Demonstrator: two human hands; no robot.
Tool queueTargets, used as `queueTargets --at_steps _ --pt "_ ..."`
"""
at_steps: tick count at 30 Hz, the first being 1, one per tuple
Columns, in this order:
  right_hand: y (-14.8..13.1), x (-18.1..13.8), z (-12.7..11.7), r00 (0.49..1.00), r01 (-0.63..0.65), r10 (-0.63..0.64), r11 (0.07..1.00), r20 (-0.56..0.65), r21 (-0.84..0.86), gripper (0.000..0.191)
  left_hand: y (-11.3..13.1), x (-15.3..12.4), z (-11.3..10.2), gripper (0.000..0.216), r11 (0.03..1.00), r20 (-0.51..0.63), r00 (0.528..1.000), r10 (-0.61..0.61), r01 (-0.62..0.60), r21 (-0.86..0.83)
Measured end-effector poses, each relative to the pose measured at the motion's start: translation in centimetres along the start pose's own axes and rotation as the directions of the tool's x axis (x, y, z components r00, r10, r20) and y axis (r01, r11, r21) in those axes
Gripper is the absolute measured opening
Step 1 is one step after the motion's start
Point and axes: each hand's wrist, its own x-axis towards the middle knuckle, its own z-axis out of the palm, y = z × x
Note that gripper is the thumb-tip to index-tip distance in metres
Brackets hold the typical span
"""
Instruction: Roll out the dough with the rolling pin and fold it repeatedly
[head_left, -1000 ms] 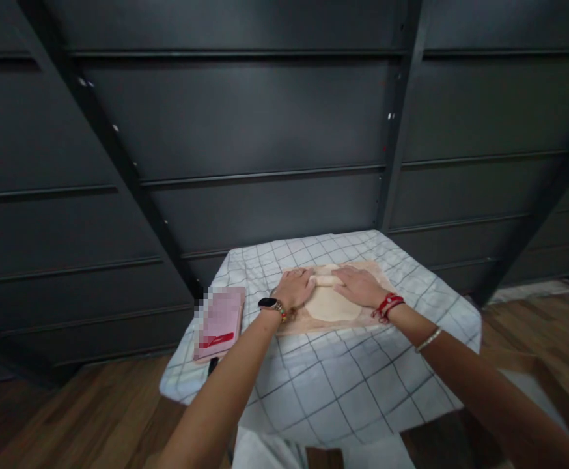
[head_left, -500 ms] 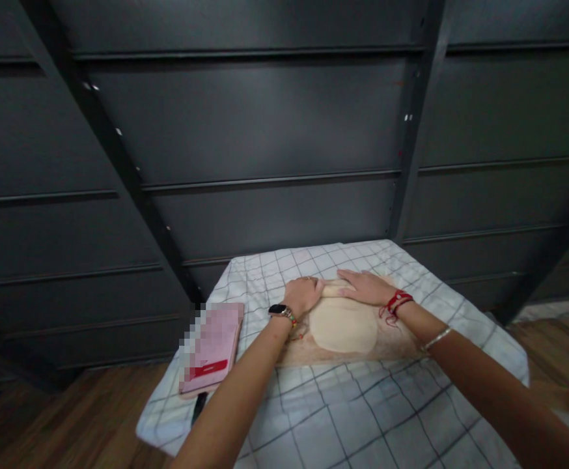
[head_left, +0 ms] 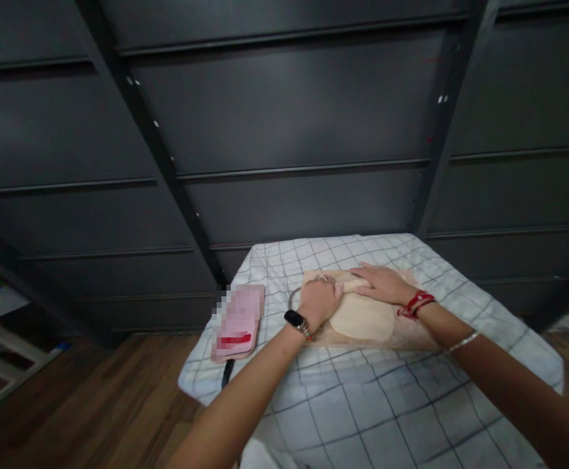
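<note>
A round, flattened sheet of pale dough [head_left: 362, 317] lies on a light-brown board [head_left: 323, 337]. Across its far side is a pale rolling pin [head_left: 350, 286], mostly covered by my hands. My left hand [head_left: 319, 301], with a watch at the wrist, is curled over the pin's left part. My right hand [head_left: 385, 284], with red string at its wrist, lies over the right part, fingers stretched out and thumb apart. How far the pin reaches under each palm is hidden.
A checked cloth [head_left: 362, 397] covers the table. A pink phone-like object [head_left: 240, 319], partly pixelated, lies at left with a black strap [head_left: 227, 373]. A grey curved loop [head_left: 292, 299] shows beside the board. Behind stands a dark metal panel wall [head_left: 294, 117]; a white frame [head_left: 1, 384] stands left.
The view has shifted, so table and hands appear farther right and slightly higher. Both hands stay on the rolling pin. The white frame at left has come into view.
</note>
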Motion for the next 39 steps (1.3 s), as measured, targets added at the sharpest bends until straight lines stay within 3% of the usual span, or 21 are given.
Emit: queueTargets --at_steps 6,10,18,25,32,35,39 --pt "0.0 1.5 0.0 1.0 0.026 -0.026 1.0 0.002 -0.002 0.053 -0.1 -0.4 0.4 0.049 1.0 -0.026 1.0 -0.012 0.012 -0.028" --pt "0.2 3.3 0.3 1.0 0.016 -0.017 0.999 -0.016 -0.038 0.051 -1.0 1.1 0.5 0.045 1.0 -0.035 0.999 0.027 -0.027 -0.008" --pt "0.9 6.0 -0.1 0.999 -0.046 0.045 0.998 0.028 0.036 0.05 -2.6 4.0 1.0 0.05 0.999 0.041 0.998 -0.043 0.043 0.004" --pt "0.6 5.7 -0.4 0.998 -0.044 0.042 0.998 0.049 0.037 0.048 -3.0 4.6 1.1 0.048 0.996 0.039 0.996 -0.08 0.082 -0.027" --pt "-0.2 4.8 -0.6 0.997 -0.062 0.063 0.998 0.038 -0.033 0.049 -2.1 3.2 0.4 0.046 0.998 0.015 0.999 -0.044 0.044 0.033" --pt "-0.6 3.9 -0.7 1.0 0.008 -0.007 0.999 0.018 -0.042 0.049 -1.5 2.3 0.2 0.044 0.998 0.042 0.997 -0.06 0.058 0.028" --pt "-1.1 2.3 -0.9 0.997 0.081 -0.081 0.996 0.001 -0.034 0.047 -0.8 1.0 0.2 0.041 0.999 -0.022 0.999 -0.03 0.03 -0.023"
